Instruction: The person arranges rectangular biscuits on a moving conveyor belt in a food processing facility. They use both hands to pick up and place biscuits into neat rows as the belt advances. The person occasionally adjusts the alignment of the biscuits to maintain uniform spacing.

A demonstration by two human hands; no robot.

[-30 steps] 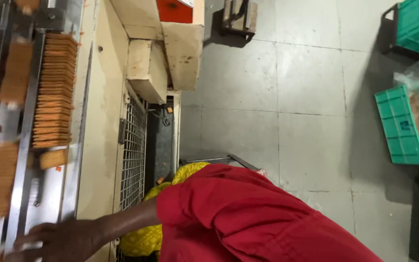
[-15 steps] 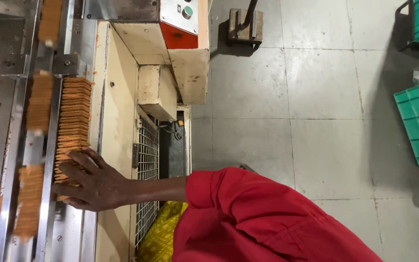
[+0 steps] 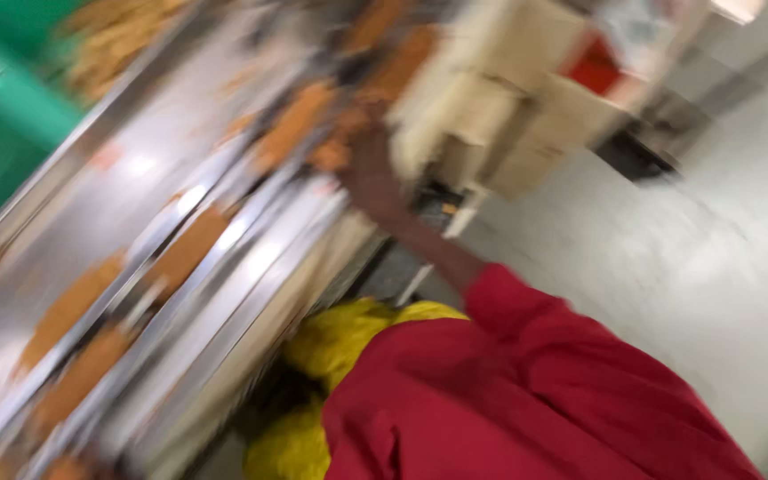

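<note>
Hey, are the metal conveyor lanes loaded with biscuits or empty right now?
Loaded. Orange-brown rows of biscuits lie along the metal lanes, and the hand reaches onto them. The blur hides how full each lane is.

The hand [image 3: 368, 173] has moved along the biscuit rows [image 3: 291, 129].

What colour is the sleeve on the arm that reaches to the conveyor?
Red; the sleeve shows in the head view.

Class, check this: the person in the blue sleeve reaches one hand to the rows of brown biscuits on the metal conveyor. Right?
Not quite: the sleeve is red, not blue, as the head view shows. The hand does reach to the brown biscuits on the metal conveyor.
</note>
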